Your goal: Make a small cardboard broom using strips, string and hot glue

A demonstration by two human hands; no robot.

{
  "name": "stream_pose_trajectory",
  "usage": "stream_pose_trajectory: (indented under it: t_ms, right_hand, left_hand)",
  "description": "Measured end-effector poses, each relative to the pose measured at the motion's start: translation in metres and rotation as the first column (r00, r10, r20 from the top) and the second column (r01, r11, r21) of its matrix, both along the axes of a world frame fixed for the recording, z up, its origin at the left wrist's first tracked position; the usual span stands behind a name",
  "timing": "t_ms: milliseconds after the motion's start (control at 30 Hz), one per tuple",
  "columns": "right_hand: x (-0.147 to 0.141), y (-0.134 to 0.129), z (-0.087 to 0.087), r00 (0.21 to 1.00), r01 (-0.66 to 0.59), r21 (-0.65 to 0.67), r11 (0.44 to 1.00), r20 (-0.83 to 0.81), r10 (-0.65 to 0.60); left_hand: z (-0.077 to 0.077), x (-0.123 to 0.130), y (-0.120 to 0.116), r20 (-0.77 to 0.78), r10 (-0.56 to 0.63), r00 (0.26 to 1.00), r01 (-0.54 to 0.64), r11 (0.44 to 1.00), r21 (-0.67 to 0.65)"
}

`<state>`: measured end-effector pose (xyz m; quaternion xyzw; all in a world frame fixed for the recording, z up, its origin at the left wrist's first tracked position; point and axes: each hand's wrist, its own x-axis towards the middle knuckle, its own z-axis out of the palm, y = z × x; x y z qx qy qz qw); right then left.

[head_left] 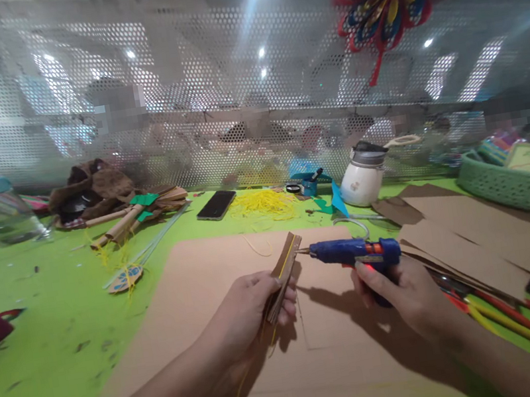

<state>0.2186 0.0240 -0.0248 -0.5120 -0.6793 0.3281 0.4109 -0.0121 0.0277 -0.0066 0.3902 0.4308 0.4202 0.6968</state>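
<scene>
Left hand (pixel 260 301) clamps a cardboard strip (pixel 286 257), right hand (pixel 403 289) grips a glue gun (pixel 348 250), handle (pixel 383 299) mostly hidden

1 head-worn camera looks forward and down over both hands from close above.

At mid-frame we see a phone (pixel 216 205) left of the shredded strands (pixel 265 204), both behind the cardboard sheet (pixel 201 302) on the table (pixel 80 335). Right of the strands, we find the jug (pixel 363 177); at the frame's right edge, the basket (pixel 519 185).
</scene>
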Motion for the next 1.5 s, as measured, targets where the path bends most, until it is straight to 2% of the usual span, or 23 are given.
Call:
stream_pose_trajectory:
  t_ms: [100,300,600,733,967,1167,1333,1500]
  right_hand:
    - [-0.001,0.001,0.000,0.999,0.002,-0.024,1.000,-0.039,-0.003]
    - [-0.008,-0.001,-0.005,0.986,-0.067,-0.185,0.980,-0.161,0.037]
    - [-0.015,-0.008,0.000,0.986,-0.159,-0.205,0.966,-0.090,0.143]
    - [-0.014,-0.008,0.001,0.989,-0.140,-0.202,0.969,-0.077,0.126]
    - [-0.007,-0.001,-0.004,0.991,-0.036,-0.156,0.987,-0.130,0.016]
    - [-0.012,-0.007,-0.003,0.984,-0.156,-0.205,0.966,-0.117,0.134]
    - [-0.006,0.001,-0.006,0.989,-0.100,-0.151,0.983,-0.123,0.082]
    - [0.003,0.015,-0.007,0.989,0.062,-0.068,0.996,-0.130,-0.071]
  left_hand:
    - [-0.001,0.000,0.000,-0.013,-0.004,1.000,0.004,1.000,-0.014]
    - [-0.003,0.001,0.002,-0.010,-0.023,1.000,0.023,1.000,-0.005]
    - [-0.008,-0.002,0.005,-0.003,-0.033,0.999,0.033,0.999,0.033]
    - [-0.006,-0.002,0.005,0.002,-0.042,0.999,0.042,0.999,0.014]
    - [-0.003,-0.002,0.004,0.016,-0.020,1.000,0.020,1.000,0.016]
    - [-0.003,-0.002,0.004,0.004,-0.046,0.999,0.046,0.999,-0.004]
    - [0.000,0.000,0.002,0.023,-0.034,0.999,0.034,0.999,-0.016]
    - [-0.003,-0.001,0.006,0.043,-0.030,0.999,0.031,0.999,-0.040]
